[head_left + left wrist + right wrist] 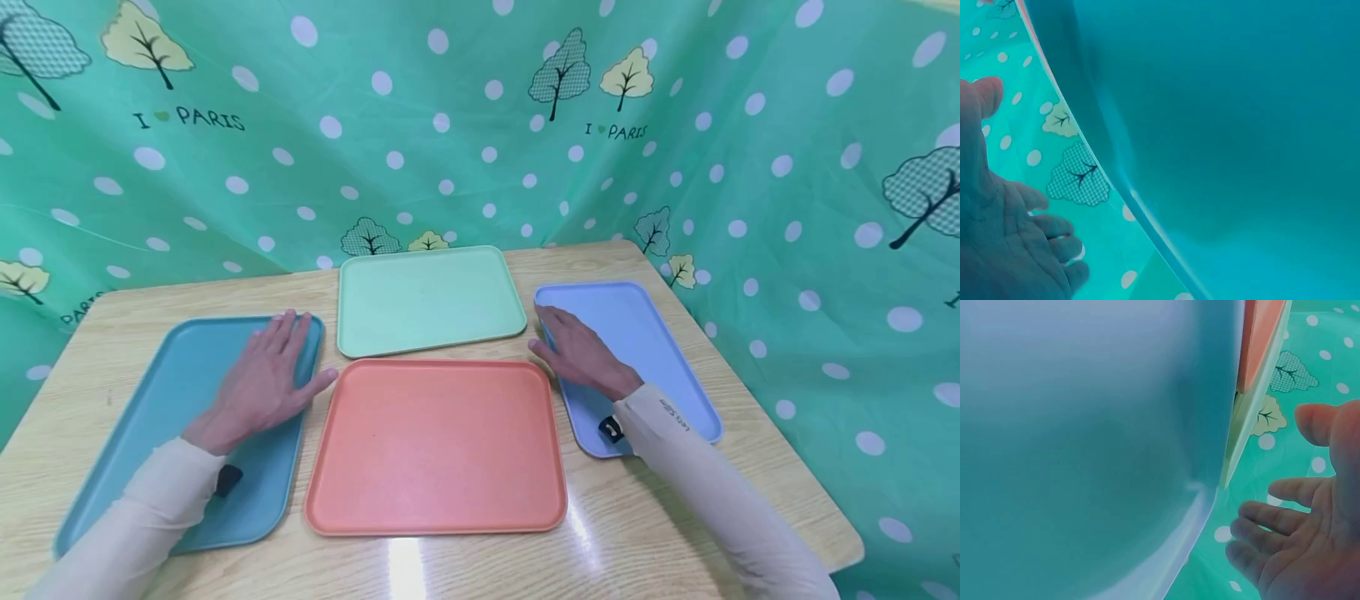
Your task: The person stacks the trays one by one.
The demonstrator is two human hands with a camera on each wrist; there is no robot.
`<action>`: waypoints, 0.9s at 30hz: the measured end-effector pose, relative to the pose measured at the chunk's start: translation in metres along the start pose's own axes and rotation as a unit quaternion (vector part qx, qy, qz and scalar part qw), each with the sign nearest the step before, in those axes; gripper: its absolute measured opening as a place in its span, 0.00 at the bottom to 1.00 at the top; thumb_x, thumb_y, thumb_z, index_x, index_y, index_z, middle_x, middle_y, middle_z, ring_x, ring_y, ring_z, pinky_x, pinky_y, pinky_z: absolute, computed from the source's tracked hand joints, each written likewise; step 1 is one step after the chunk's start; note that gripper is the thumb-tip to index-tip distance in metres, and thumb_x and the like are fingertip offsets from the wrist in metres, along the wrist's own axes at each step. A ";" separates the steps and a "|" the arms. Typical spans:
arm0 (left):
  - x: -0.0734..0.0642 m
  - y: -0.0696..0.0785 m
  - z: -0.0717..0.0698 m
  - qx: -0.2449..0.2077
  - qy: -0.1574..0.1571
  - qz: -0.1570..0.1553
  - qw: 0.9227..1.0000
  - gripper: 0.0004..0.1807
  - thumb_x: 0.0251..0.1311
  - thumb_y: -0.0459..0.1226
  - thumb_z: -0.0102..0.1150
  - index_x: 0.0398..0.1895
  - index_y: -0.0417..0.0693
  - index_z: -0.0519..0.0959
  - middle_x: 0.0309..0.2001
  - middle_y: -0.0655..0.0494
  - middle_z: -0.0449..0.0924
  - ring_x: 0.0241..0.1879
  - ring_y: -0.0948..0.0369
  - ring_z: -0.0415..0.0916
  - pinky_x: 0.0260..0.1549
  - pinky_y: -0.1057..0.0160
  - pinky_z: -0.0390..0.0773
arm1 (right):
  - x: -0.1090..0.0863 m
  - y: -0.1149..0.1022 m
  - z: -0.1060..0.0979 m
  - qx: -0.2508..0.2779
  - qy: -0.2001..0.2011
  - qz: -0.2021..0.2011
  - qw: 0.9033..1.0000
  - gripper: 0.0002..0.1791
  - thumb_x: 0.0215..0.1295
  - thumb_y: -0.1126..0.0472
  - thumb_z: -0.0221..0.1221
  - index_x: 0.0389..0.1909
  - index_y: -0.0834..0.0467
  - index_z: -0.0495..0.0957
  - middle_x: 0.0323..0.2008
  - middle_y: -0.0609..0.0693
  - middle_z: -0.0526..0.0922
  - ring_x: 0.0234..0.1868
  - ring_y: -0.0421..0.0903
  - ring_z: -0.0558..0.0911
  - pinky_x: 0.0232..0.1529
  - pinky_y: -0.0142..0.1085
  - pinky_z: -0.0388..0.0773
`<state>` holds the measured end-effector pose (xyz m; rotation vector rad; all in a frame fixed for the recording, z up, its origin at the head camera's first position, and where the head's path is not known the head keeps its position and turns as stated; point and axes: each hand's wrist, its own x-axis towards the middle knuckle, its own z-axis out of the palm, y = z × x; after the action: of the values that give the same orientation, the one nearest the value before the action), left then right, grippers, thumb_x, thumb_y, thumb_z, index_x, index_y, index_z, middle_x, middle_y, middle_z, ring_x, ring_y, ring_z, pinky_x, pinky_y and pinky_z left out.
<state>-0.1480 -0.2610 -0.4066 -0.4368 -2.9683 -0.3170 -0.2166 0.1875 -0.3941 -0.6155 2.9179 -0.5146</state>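
My left hand [258, 379], palm down with fingers extended and thumb out to the side, is over the teal tray [202, 358] on the left. The left wrist view shows its palm [1010, 244] beside the tray's rim, with nothing held. Over the inner edge of the blue tray [630, 333] on the right is my right hand [581, 350], its thumb toward the middle. In the right wrist view its fingers [1272, 515] are spread loosely and hold nothing. Between the hands lies a coral red tray [438, 450].
A mint green tray [427, 300] lies behind the red one, near the back of the wooden table [480, 571]. Green polka-dot cloth [450, 100] with printed trees hangs behind the table and along its right side. Dark wrist-worn pieces show below both cuffs.
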 end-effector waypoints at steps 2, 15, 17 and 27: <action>0.000 0.003 0.000 -0.014 0.004 0.007 1.000 0.51 0.65 0.60 0.52 0.76 0.32 0.48 0.74 0.27 0.50 0.74 0.34 0.47 0.69 0.36 0.52 | 0.000 -0.001 0.000 0.001 0.000 0.002 1.000 0.37 0.76 0.46 0.47 0.76 0.60 0.51 0.74 0.63 0.59 0.75 0.60 0.59 0.72 0.55 0.59; -0.003 0.031 -0.004 -0.113 0.020 -0.004 0.993 0.26 0.60 0.43 0.63 0.53 0.31 0.75 0.45 0.37 0.80 0.46 0.43 0.75 0.46 0.43 0.75 | 0.003 -0.005 0.004 -0.005 0.031 -0.040 0.999 0.20 0.74 0.52 0.51 0.55 0.63 0.77 0.47 0.58 0.81 0.48 0.51 0.78 0.52 0.46 0.77; -0.003 0.035 -0.004 -0.113 0.023 -0.010 0.993 0.20 0.58 0.39 0.63 0.48 0.32 0.77 0.37 0.41 0.81 0.38 0.48 0.76 0.38 0.47 0.77 | 0.004 -0.006 0.005 -0.004 0.032 -0.042 0.999 0.17 0.73 0.54 0.52 0.52 0.62 0.78 0.44 0.56 0.81 0.44 0.50 0.78 0.49 0.45 0.78; -0.009 0.045 -0.007 -0.120 -0.026 -0.059 0.991 0.19 0.54 0.35 0.58 0.47 0.30 0.75 0.34 0.41 0.83 0.32 0.51 0.81 0.32 0.50 0.81 | 0.009 -0.008 0.008 0.010 -0.002 -0.034 0.999 0.15 0.74 0.58 0.50 0.48 0.61 0.80 0.42 0.54 0.83 0.40 0.46 0.78 0.47 0.42 0.79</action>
<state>-0.1255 -0.2233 -0.3927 -0.2964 -3.0245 -0.6903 -0.2206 0.1747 -0.3995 -0.7153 2.8928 -0.5499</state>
